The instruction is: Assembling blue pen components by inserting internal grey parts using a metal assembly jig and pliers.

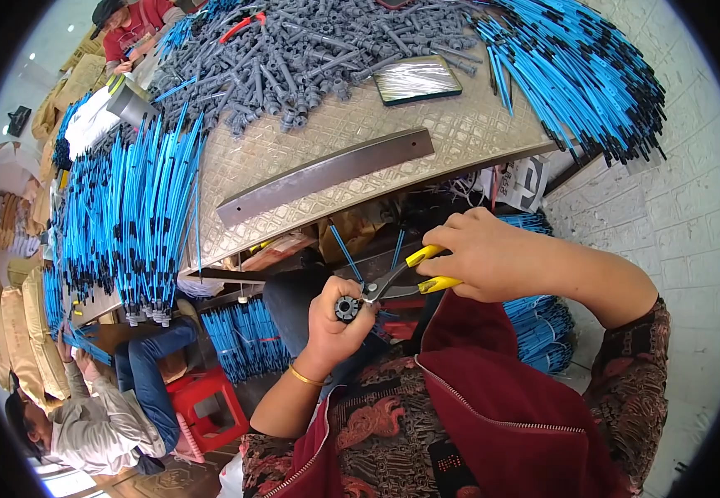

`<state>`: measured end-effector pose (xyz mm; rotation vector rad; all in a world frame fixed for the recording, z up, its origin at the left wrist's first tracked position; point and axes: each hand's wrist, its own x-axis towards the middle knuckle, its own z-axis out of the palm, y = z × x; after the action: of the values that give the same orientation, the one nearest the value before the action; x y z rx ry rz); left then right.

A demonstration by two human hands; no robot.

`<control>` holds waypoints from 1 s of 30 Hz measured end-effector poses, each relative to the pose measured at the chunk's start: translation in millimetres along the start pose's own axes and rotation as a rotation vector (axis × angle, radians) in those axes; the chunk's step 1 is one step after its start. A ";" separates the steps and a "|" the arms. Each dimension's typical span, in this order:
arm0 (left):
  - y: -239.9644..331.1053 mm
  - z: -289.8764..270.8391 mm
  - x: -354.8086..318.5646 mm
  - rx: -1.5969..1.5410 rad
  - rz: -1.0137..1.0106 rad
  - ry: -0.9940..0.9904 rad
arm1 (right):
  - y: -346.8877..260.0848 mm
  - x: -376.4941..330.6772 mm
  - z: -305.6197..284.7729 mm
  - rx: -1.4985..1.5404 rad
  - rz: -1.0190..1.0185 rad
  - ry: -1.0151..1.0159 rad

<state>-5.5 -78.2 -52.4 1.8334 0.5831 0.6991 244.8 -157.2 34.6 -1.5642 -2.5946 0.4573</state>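
Note:
In front of my body, my left hand (331,319) is closed around a dark cylindrical part (347,309). Its round end faces up, with a pale ring of notches and a hole in the middle. My right hand (480,256) grips a pair of pliers (391,280) by the yellow handles, which are spread apart. The plier jaws meet the held part beside my left thumb; exactly what they bite is too small to tell. The rest of the part is hidden in my fist.
A metal bar (327,174) lies along the table (476,124) edge. Behind it are heaped grey plastic fittings (294,66) and a small tray (418,79) of thin pins. Blue rods (576,66) hang over both sides. Two people work at left, near a red stool (211,415).

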 end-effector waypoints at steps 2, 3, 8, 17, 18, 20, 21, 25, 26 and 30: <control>-0.5 0.9 -0.5 0.014 -0.011 -0.001 | -2.5 0.0 -2.9 0.058 0.038 -0.062; -0.6 1.3 -0.8 0.030 -0.021 0.001 | -3.7 0.1 -4.6 0.087 0.057 -0.092; -1.4 2.5 -1.3 0.068 -0.030 0.015 | -5.6 3.1 -13.7 0.053 0.085 -0.157; 6.2 -7.9 -2.4 -0.077 -0.025 -0.202 | 19.5 4.2 1.4 0.441 0.009 -0.328; 8.2 -8.1 -2.5 -0.104 -0.039 -0.211 | 21.7 6.0 0.7 0.582 0.047 -0.436; 10.3 -9.1 -3.8 -0.156 -0.068 -0.225 | 24.2 7.4 7.6 0.725 0.078 -0.548; 7.8 -9.4 -4.7 -0.156 -0.069 -0.224 | 27.2 4.7 20.5 1.027 0.146 -0.663; -1.1 -12.3 -5.2 -0.220 -0.027 -0.231 | 21.8 -9.2 98.3 1.894 0.154 -0.936; 3.4 -15.8 -3.0 -0.151 -0.018 -0.267 | 16.3 -10.2 111.2 2.141 0.006 -0.996; 8.7 -18.7 1.5 -0.040 0.001 -0.304 | 3.9 -14.4 120.1 2.229 -0.176 -0.941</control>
<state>-16.9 -67.9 -38.6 1.8566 0.3651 0.4176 228.8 -193.7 -79.7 -0.0963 -0.6207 2.7587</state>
